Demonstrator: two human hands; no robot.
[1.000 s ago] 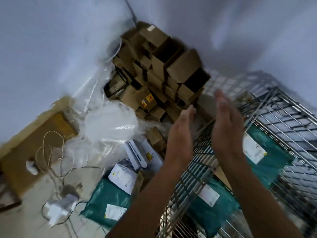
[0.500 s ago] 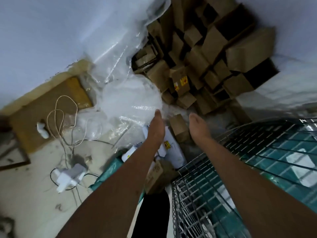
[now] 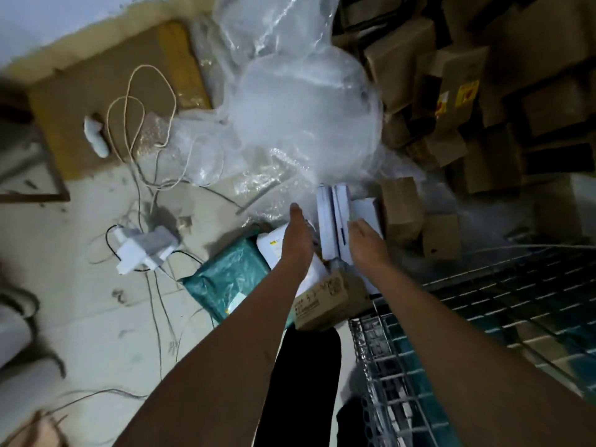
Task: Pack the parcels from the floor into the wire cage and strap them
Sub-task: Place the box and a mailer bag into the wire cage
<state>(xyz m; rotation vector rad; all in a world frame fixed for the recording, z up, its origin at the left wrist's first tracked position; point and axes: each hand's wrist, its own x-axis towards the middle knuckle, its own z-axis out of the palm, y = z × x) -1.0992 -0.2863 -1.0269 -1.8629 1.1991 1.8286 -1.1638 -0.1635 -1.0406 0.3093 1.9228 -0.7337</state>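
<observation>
Parcels lie on the floor beside the wire cage (image 3: 371, 359) at the lower right. My left hand (image 3: 295, 240) reaches down over a white mailer (image 3: 271, 250), fingers extended and holding nothing. My right hand (image 3: 366, 245) rests on the white flat boxes (image 3: 332, 221) that stand on edge; whether it grips them I cannot tell. A green poly mailer (image 3: 225, 282) lies left of my left forearm. A small brown carton (image 3: 322, 301) with printed text sits between my arms. Green parcels (image 3: 416, 346) show through the cage mesh.
Clear plastic wrap (image 3: 296, 104) is piled behind the parcels. Stacked brown cartons (image 3: 467, 91) fill the upper right corner. A flat cardboard sheet (image 3: 106, 101), loose cord (image 3: 138, 101) and a white power adapter (image 3: 142, 250) with cables lie on the floor at left.
Both hands have come away from above the cage and dropped toward the floor parcels. The view has tilted down, and my right hand now touches the white boxes.
</observation>
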